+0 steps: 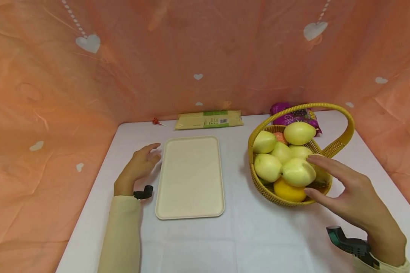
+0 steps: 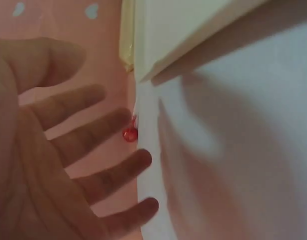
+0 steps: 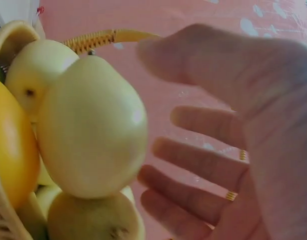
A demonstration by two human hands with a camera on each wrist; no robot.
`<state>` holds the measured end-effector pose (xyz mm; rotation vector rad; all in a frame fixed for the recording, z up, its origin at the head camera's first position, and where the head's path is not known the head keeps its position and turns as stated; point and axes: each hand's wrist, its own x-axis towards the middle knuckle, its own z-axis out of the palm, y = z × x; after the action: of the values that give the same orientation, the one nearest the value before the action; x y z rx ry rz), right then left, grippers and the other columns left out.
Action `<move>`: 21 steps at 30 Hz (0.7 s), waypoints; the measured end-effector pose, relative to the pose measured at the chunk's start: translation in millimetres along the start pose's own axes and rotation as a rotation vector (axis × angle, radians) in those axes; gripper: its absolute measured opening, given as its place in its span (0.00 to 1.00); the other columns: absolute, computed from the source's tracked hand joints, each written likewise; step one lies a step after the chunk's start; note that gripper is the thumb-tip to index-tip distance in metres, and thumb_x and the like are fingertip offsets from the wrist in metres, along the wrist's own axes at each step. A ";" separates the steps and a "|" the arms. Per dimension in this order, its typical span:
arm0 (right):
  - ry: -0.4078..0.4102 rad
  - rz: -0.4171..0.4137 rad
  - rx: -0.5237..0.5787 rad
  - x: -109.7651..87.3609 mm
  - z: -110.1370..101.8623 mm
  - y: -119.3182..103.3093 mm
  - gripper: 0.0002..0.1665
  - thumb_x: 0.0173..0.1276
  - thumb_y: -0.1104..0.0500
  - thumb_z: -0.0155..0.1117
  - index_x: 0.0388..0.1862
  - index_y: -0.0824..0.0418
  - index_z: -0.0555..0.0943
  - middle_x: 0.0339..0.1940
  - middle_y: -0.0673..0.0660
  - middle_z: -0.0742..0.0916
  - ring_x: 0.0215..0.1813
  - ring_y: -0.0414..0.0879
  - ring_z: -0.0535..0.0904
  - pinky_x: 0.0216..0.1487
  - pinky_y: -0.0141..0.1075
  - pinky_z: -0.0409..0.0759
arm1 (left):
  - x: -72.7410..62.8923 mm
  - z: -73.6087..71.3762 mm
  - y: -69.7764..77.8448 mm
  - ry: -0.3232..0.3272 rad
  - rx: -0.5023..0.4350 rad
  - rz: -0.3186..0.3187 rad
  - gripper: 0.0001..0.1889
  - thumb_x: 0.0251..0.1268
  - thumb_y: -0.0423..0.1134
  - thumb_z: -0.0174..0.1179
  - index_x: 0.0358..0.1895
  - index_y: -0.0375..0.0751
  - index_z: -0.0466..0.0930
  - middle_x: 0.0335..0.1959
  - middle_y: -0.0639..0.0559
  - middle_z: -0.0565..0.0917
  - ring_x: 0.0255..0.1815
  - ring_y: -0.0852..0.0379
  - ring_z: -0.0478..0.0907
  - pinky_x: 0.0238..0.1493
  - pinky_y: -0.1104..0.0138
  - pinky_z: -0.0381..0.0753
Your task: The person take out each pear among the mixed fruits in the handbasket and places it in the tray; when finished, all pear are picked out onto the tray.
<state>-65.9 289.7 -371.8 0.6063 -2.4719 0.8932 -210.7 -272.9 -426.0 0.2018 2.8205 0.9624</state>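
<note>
A wicker basket [image 1: 267, 194] with a tall handle stands on the right of the table, heaped with pale yellow-green pears and a deeper yellow fruit [image 1: 289, 190] at the front. Beside its right rim my right hand [image 1: 357, 193] hovers, thumb and fingers spread around the nearest pear [image 1: 298, 172]. In the right wrist view a gap shows between that hand and the large pear [image 3: 93, 130]. My left hand [image 1: 141, 165] is held by the left edge of a cream rectangular tray [image 1: 191, 178], fingers relaxed and holding nothing.
Along the back edge lie a small red-headed item [image 1: 156, 121] with a thin stick and a flat beige-and-green package [image 1: 208, 120]. Behind the basket sits a purple bag [image 1: 282, 109]. A peach-coloured curtain [image 1: 225, 57] with white hearts hangs around the white table [image 1: 198, 246].
</note>
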 end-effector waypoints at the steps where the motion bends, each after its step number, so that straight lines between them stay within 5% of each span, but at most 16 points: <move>1: -0.012 -0.003 0.000 1.1 2.9 -0.7 0.55 0.37 0.70 0.93 0.71 0.57 0.85 0.70 0.49 0.87 0.76 0.21 0.72 0.75 0.15 0.64 | 1.9 2.1 0.5 -0.012 0.012 0.004 0.31 0.86 0.43 0.53 0.85 0.37 0.65 0.82 0.29 0.69 0.85 0.28 0.62 0.85 0.34 0.58; 5: -0.037 -0.002 -0.015 3.9 12.2 -1.6 0.52 0.39 0.70 0.93 0.70 0.56 0.86 0.67 0.61 0.89 0.76 0.18 0.69 0.75 0.14 0.62 | 3.9 8.4 -0.1 -0.044 0.071 -0.025 0.32 0.85 0.42 0.54 0.85 0.35 0.64 0.85 0.30 0.65 0.86 0.25 0.56 0.84 0.29 0.54; 11: -0.039 -0.005 -0.052 5.4 21.5 -0.6 0.53 0.39 0.69 0.93 0.70 0.55 0.85 0.70 0.61 0.86 0.76 0.20 0.68 0.74 0.12 0.58 | 3.2 7.9 -2.3 -0.118 0.173 -0.043 0.34 0.84 0.43 0.53 0.88 0.40 0.59 0.88 0.27 0.55 0.86 0.15 0.44 0.78 0.19 0.45; 18: -0.065 -0.001 -0.116 8.4 27.1 -1.8 0.52 0.43 0.67 0.91 0.71 0.58 0.83 0.70 0.62 0.85 0.69 0.57 0.77 0.74 0.10 0.52 | 8.2 8.9 -5.7 -0.145 0.125 -0.010 0.35 0.84 0.41 0.52 0.89 0.44 0.56 0.89 0.28 0.52 0.87 0.15 0.38 0.78 0.17 0.37; 21: -0.070 0.006 -0.119 11.1 22.2 -3.9 0.51 0.41 0.66 0.91 0.70 0.57 0.83 0.68 0.61 0.85 0.67 0.57 0.78 0.73 0.10 0.53 | 10.4 10.5 -6.0 -0.163 0.095 -0.013 0.35 0.85 0.42 0.52 0.90 0.46 0.55 0.90 0.29 0.50 0.88 0.15 0.34 0.78 0.18 0.33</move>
<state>-78.4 269.2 -379.4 0.5993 -2.5692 0.7317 -219.3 -269.5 -439.0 0.2606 2.7160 0.7727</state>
